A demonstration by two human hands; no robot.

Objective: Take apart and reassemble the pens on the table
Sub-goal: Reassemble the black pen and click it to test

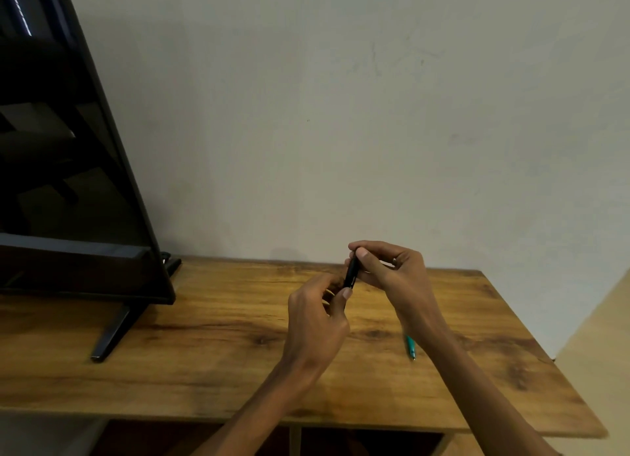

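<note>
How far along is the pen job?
Nothing looks finished: no loose parts lie on the table. In hand: both hands hold a black pen above it, right hand at its top, left hand at its lower end; whether it is coming apart or going together is unclear. Left: the green pen lies beside the right forearm, seemingly whole.

- black pen (350,274): short dark barrel piece, held up off the table, tilted near upright, pinched at both ends so most of it's hidden
- teal pen (410,346): lying flat on the wooden tabletop, tip pointing toward the near edge, upper part hidden
</note>
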